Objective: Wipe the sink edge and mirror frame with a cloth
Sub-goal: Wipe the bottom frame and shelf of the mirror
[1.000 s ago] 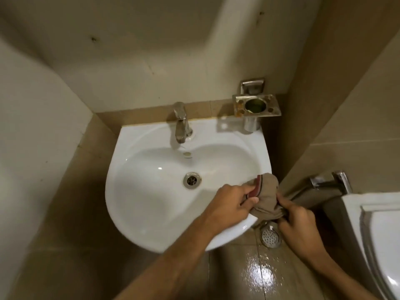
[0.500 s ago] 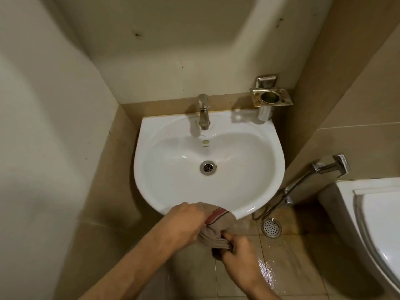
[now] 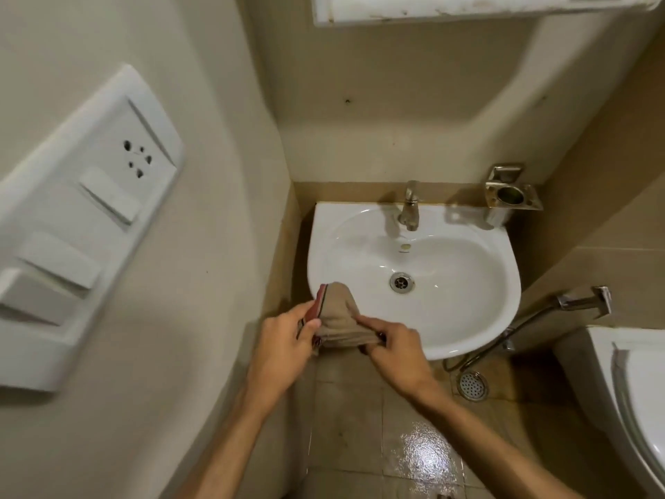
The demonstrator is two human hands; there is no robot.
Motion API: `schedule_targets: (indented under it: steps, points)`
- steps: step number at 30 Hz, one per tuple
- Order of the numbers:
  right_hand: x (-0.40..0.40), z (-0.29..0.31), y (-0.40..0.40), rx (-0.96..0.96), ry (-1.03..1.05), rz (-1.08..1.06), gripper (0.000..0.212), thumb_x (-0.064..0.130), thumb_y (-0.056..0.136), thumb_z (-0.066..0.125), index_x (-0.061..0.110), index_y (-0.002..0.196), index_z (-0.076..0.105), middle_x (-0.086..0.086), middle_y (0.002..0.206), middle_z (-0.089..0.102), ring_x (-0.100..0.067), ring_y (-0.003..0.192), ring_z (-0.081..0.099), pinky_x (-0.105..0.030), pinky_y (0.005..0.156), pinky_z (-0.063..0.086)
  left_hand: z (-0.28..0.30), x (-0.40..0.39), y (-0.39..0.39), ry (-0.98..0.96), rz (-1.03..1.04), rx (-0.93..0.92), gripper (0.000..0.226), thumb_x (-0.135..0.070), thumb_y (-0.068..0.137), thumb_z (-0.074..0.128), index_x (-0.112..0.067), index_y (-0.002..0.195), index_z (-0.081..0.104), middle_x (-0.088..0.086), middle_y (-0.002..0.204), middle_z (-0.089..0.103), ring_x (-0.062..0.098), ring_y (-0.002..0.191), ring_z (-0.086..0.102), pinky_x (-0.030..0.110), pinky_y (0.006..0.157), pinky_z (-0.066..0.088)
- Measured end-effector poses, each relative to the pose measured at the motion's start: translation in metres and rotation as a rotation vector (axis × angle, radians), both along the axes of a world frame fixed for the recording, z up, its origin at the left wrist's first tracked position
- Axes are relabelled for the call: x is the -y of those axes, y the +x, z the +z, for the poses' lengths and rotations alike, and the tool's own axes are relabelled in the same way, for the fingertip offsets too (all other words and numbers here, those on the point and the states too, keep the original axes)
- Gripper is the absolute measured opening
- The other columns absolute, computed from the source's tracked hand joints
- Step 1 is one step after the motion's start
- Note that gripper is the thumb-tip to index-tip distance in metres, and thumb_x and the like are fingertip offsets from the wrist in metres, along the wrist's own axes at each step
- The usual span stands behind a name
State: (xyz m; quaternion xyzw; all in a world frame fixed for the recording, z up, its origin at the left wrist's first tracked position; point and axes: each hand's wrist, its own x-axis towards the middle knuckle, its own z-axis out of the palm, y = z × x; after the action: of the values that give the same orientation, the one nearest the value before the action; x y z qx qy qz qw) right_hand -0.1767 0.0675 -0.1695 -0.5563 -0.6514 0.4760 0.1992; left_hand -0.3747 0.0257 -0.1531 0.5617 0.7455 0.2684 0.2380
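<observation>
While my left hand [image 3: 284, 342] pinches the red-striped end of a folded beige cloth [image 3: 338, 318], my right hand [image 3: 397, 349] closes thumb and fingers on its other end. I hold the cloth against the front-left rim of the white ceramic wall-mounted sink [image 3: 503, 282], below a chrome tap [image 3: 409, 207] and beside a white switch panel [image 3: 82, 217].

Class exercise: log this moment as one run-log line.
left hand: gripping cloth | right hand: gripping cloth | cloth: at sink front-left rim | mirror frame: untouched
</observation>
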Motion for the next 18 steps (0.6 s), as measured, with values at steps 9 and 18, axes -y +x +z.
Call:
schedule_targets:
  steps: [9, 18]
  points:
    - [-0.036, 0.041, 0.015, -0.898, -0.807, -0.470, 0.036, 0.013, 0.090, 0.054, -0.010, 0.112, 0.069, -0.032, 0.131, 0.068, -0.038, 0.110, 0.068, -0.047, 0.099, 0.058, 0.084, -0.042, 0.015, 0.047, -0.065, 0.182, 0.038, -0.022, 0.104, 0.067, -0.025, 0.141, 0.068, -0.012, 0.120, 0.078, -0.001, 0.107, 0.072, 0.023, 0.100, 0.059]
    - [-0.112, 0.075, 0.036, -0.872, -0.757, -0.320, 0.025, 0.020, 0.096, 0.073, 0.008, 0.117, 0.080, -0.018, 0.126, 0.076, -0.032, 0.113, 0.074, -0.040, 0.087, 0.064, 0.115, -0.075, 0.029, 0.107, 0.058, 0.374, 0.040, -0.013, 0.104, 0.067, -0.045, 0.127, 0.070, -0.020, 0.102, 0.081, 0.000, 0.098, 0.076, 0.012, 0.085, 0.058]
